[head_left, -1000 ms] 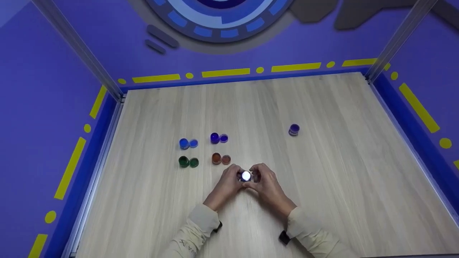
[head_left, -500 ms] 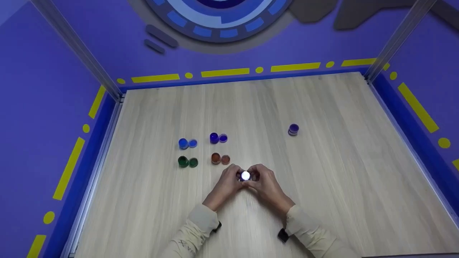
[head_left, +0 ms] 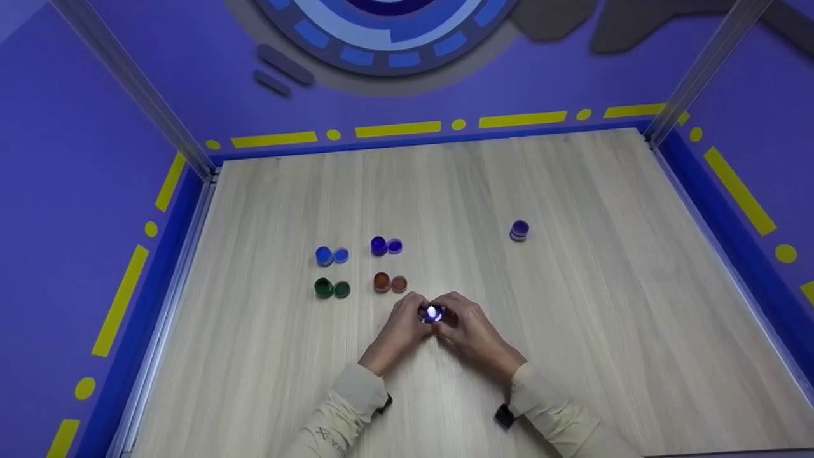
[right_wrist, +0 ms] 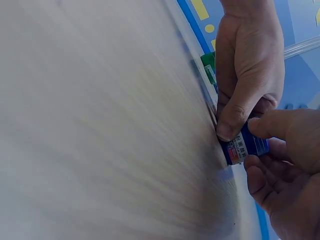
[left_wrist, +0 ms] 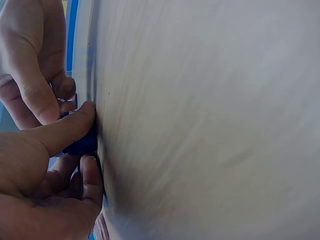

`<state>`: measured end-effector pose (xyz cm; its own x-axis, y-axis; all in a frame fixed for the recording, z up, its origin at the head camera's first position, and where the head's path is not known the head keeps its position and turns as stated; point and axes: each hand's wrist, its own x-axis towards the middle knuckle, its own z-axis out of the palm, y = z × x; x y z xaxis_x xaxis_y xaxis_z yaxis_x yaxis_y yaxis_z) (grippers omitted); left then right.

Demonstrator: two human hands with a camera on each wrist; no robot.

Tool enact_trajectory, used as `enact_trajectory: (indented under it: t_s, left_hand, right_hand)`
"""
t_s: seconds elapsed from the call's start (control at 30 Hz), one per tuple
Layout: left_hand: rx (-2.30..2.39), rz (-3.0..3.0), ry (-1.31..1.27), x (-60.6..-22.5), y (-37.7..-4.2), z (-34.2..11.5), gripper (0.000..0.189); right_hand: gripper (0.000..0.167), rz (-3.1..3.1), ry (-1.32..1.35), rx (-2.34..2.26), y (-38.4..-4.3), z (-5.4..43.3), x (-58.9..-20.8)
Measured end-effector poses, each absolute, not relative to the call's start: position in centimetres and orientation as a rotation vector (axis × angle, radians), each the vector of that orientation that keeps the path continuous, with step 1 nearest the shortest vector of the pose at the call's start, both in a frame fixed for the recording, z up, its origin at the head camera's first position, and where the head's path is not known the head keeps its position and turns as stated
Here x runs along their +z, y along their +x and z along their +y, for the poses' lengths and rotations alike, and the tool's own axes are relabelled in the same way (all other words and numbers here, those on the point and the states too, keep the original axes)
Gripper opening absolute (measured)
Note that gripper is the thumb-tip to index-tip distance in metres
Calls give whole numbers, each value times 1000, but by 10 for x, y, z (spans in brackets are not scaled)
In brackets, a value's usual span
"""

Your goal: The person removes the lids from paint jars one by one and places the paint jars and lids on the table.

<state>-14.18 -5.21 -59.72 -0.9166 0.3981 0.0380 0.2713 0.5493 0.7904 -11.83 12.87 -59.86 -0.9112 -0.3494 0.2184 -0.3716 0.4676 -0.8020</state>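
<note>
At the near middle of the table, a small blue paint jar stands between both hands, a bright glare on its top. My left hand grips its lower body with thumb and fingers, close to the tabletop. From the other side, my right hand pinches the jar's upper part. Printed text and a red patch show on the jar's label in the right wrist view. In the left wrist view the dark blue side of the jar shows beneath the left thumb; fingers hide much of it.
Left of the hands stand open jars with lids beside them: light blue, violet, green and brown. A purple-topped jar stands alone at the right. Blue-purple walls bound the wooden table.
The right fingers have shifted slightly over the jar's top. The round white glare there has shrunk, and more blue shows. The left hand keeps its grip; the other jars have not moved.
</note>
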Motion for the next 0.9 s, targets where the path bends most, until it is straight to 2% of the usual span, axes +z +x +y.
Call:
enact_trajectory:
  t_s: [0.37,0.63,0.9]
  left_hand:
    - [1279,2690,611,-599,-142,-52,26]
    - [1279,2634,552,-597,-140,-53,30]
    - [1306,2634,565,-597,-140,-53,29]
  right_hand:
    - [40,-2664,678,1459,-119,130,-601]
    - [52,-2634,392,1465,-109,126,-596]
    - [46,-2662,310,1514,-114,123,-594]
